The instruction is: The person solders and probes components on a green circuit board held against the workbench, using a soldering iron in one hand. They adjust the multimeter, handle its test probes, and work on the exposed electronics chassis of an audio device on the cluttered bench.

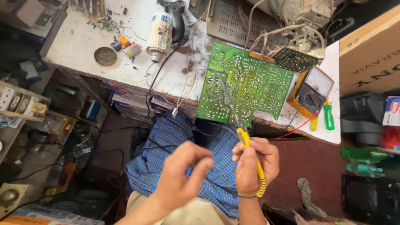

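Observation:
My right hand (253,164) grips a yellow-handled soldering iron (249,152); its thin metal shaft reaches up over a large green circuit board (246,83) that lies solder side up on the white bench edge. My left hand (183,175) hovers beside it over my blue checked lap, fingertips pinched together; I cannot tell whether something thin is between them. A smaller green board (293,59) sits at the big board's upper right corner.
A yellow multimeter (310,93) with a red lead, and a green and yellow screwdriver (328,116), lie right of the board. On the bench (83,46) are a cylindrical tool (160,35), a round tin (105,56) and small parts. A cardboard box (371,54) stands far right; cluttered shelves stand at left.

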The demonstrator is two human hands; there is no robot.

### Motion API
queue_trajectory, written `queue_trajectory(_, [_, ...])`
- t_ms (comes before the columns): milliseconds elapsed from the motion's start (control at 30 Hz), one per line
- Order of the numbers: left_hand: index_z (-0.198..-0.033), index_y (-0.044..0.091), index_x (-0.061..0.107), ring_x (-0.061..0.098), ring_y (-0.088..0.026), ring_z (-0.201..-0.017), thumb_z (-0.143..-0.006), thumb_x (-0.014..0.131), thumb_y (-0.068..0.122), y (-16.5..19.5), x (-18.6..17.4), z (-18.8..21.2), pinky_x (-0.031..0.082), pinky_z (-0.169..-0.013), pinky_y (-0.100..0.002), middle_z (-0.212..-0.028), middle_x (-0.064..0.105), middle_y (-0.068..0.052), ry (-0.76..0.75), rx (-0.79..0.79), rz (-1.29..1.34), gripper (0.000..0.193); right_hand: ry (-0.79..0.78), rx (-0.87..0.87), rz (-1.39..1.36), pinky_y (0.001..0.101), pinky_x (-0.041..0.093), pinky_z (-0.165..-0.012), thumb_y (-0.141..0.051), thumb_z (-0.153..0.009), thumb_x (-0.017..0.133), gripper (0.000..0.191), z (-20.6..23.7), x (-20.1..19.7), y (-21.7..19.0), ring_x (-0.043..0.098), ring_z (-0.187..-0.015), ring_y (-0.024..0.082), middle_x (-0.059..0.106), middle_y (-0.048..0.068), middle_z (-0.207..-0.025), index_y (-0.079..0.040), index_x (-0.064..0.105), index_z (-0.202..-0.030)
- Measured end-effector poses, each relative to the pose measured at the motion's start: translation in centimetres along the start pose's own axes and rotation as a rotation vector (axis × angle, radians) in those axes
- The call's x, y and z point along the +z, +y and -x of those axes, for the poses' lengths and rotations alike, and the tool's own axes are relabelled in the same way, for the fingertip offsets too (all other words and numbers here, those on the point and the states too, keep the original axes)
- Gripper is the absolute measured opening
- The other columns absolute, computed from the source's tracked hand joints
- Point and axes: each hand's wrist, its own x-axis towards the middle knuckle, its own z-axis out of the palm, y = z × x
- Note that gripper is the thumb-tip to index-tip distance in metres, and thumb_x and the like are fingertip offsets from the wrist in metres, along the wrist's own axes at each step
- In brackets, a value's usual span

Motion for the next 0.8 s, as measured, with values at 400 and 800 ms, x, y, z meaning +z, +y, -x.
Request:
queue_trajectory(400, [-0.107, -0.002, 0.068, 0.057, -0.012, -0.066, -0.1, 0.064, 0.013, -0.2, -10.9, -3.4, 0.047, -0.057, -0.029, -0.078, 0.062, -0.001, 0.311, -0.182, 0.269, 0.017, -0.7, -0.315, 0.535, 0.0496, 0.043, -0.112, -0.013, -0.094, 0.071, 0.064, 0.6, 14.8, 3.7, 0.053, -0.132, 0.042, 0.052, 0.024, -0.142, 0.002, 0.037, -0.147])
queue_trajectory(800, [-0.109, -0.009, 0.066, 0.051, -0.049, -0.114, -0.098, 0.068, 0.0, -12.5, -27.0, -17.1, 0.045, -0.094, -0.056, -0.121, 0.056, -0.03, 0.531, 0.12, -1.185, 0.015, -0.269, -0.16, 1.02, 0.0333, 0.058, -0.086, -0.006, -0.091, 0.073, 0.011, -2.1, 1.3, 0.1, 0.074, -0.097, 0.023, 0.074, 0.011, -0.107, -0.003, 0.074, -0.102])
